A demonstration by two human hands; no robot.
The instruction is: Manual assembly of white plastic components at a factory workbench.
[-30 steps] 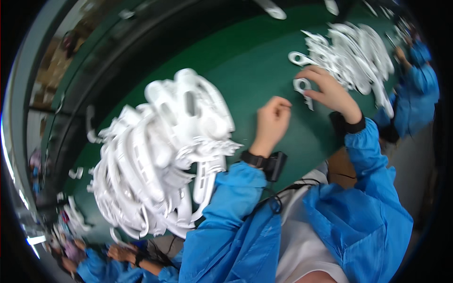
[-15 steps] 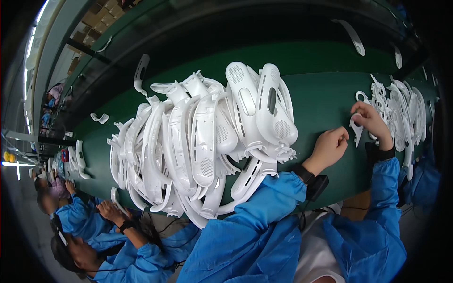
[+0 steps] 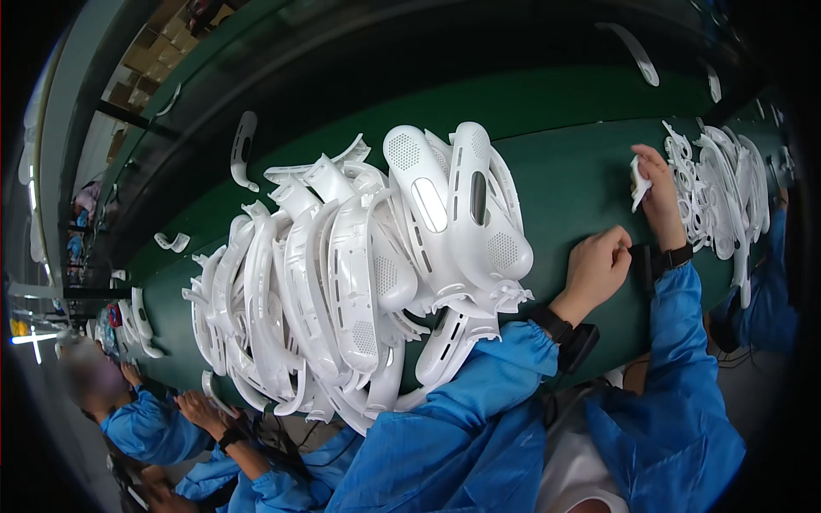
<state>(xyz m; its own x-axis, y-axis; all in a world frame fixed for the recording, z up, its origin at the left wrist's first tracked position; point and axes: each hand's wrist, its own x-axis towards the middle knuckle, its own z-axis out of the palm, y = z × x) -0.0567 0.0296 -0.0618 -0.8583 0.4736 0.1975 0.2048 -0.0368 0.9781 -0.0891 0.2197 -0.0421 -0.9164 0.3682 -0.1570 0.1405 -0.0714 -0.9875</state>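
Note:
My right hand (image 3: 660, 198) is raised over the right side of the green table. Its fingers are closed on a small white plastic part (image 3: 639, 185), which is seen nearly edge-on. Lower and to the left, my left hand (image 3: 593, 272) has its fingers curled together; whatever they may hold is hidden. A large heap of curved white plastic shells (image 3: 351, 274), some with slots and dotted grilles, lies left of my left hand. Beyond my right hand are small white ringed parts (image 3: 689, 192) beside a pile of long curved white pieces (image 3: 731, 184).
The green table (image 3: 564, 188) runs across the view. Single white shells (image 3: 244, 152) lie toward its far side, with another curved strip (image 3: 634, 53) at the far right. Co-workers in blue sleeves (image 3: 158, 432) sit at the left. A black box (image 3: 580, 346) is at my left wrist.
My right hand has moved up and away from me with the small white part, which has turned. My left hand stays curled in about the same place. The view has shifted slightly.

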